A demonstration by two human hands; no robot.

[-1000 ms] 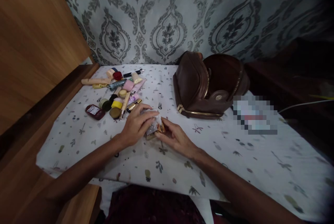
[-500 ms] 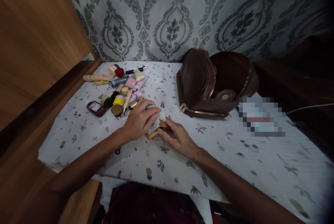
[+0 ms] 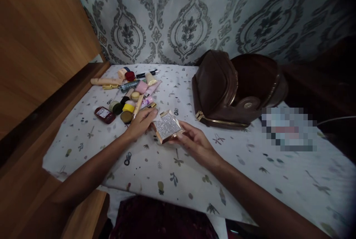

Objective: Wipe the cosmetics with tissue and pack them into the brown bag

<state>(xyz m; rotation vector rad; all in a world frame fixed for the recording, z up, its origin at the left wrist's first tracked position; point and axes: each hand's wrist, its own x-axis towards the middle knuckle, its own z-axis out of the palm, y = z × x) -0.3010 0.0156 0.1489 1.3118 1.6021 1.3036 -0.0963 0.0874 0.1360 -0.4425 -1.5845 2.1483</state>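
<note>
A wooden panel (image 3: pixel 41 20) stands left of grey patterned wallpaper (image 3: pixel 189 27); a white cable (image 3: pixel 336 119) runs at right.

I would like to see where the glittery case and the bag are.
Glittery case (image 3: pixel 167 126): head view, on its sparkling top.
Bag (image 3: pixel 236 110): head view, on its brown front.

White printed tabletop (image 3: pixel 194 179): cosmetics (image 3: pixel 135 96) clustered left, brown bag (image 3: pixel 219 88) (unzipped) right.

No text readable. White label (image 3: pixel 103 113) with dark print on dark red container (image 3: pixel 109 119), left of left hand (image 3: pixel 141 123): too small to make out. Round badge (image 3: pixel 248 105) on brown bag (image 3: pixel 213 83), beyond right hand (image 3: pixel 198 144): marking unclear. Pixelated item (image 3: pixel 289 129), right of right hand: illegible.
</note>
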